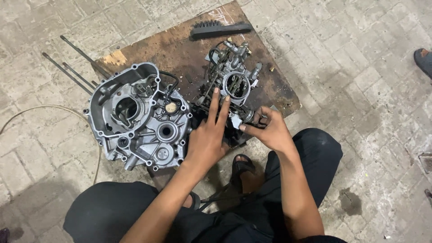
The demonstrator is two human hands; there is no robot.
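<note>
resting upright on the board (180, 49), carburetor (234, 85) throat faces up, both hands touching.

Carb (236, 85) base behind hands, unclear

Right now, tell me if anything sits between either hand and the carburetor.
Nothing visible does. The left hand already rests its fingers on the carburetor, and the right hand grips a fitting at its lower edge.

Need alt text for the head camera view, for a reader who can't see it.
Both hands work on a grey metal carburettor on a dark wooden board: the left hand lies flat against it, the right hand grips its lower fitting. A silver engine crankcase half sits beside it.
</note>
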